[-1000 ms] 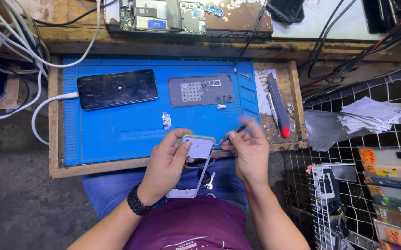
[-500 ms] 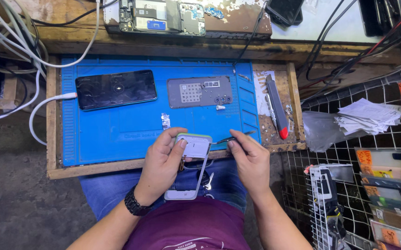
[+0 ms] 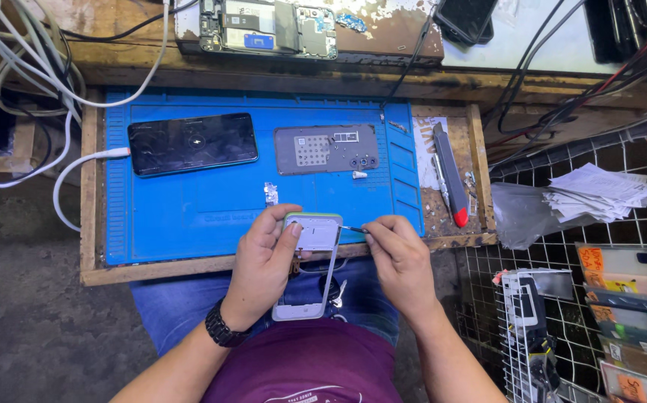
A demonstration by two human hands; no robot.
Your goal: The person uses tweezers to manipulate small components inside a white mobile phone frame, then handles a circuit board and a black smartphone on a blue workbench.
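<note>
Phone frame (image 3: 310,269), white and partly dismantled, is held over the person's lap just off the near edge of the blue work mat (image 3: 189,216). Left hand (image 3: 262,263) grasps the frame along its left side, thumb pressed on the upper panel. Right hand (image 3: 402,257) pinches a thin dark tool (image 3: 353,229), its tip touching the frame's upper right corner. A black wristband (image 3: 223,327) sits on the left wrist.

On the mat, a small silver scrap (image 3: 270,193) lies just beyond the hands. Farther back, a dark phone (image 3: 193,142) lies near the far left corner, with a white cable (image 3: 77,168) plugged into its left end. A grey back cover (image 3: 326,148) lies beside it toward the centre. A red-tipped utility knife (image 3: 449,176) rests in the tray along the right edge. A circuit board (image 3: 267,26) lies beyond the far edge.
</note>
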